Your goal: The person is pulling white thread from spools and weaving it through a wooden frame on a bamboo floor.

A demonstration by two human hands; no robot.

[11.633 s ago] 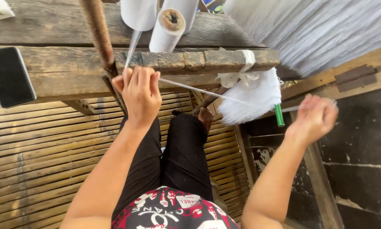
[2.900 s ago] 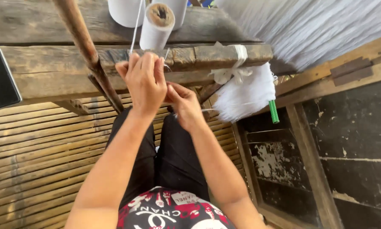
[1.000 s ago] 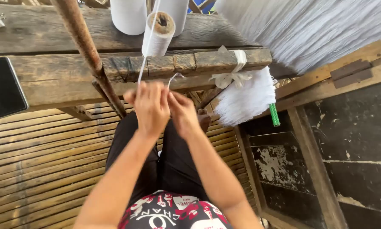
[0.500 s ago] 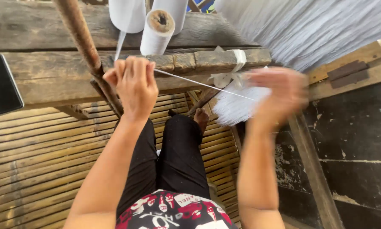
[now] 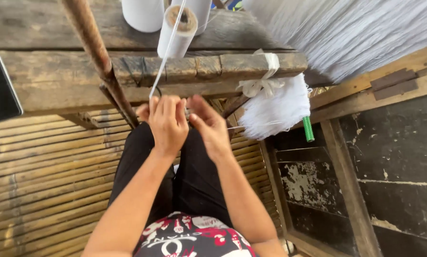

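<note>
White thread [image 5: 163, 62] end hidden behind left hand [image 5: 167, 124]

Two bare forearms without sleeves, bare left hand [image 5: 168, 121] and bare right hand [image 5: 209, 126] without rings or gloves, black fitted trousers [image 5: 175, 176], dark top with red-and-white print [image 5: 192, 238]

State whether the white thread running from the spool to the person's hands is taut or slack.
Taut: the thread runs in a straight line from above the spool down to the left hand.

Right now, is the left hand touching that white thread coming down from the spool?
Touching: the head view shows the white thread from the spool ending in the left hand fingers.
</note>
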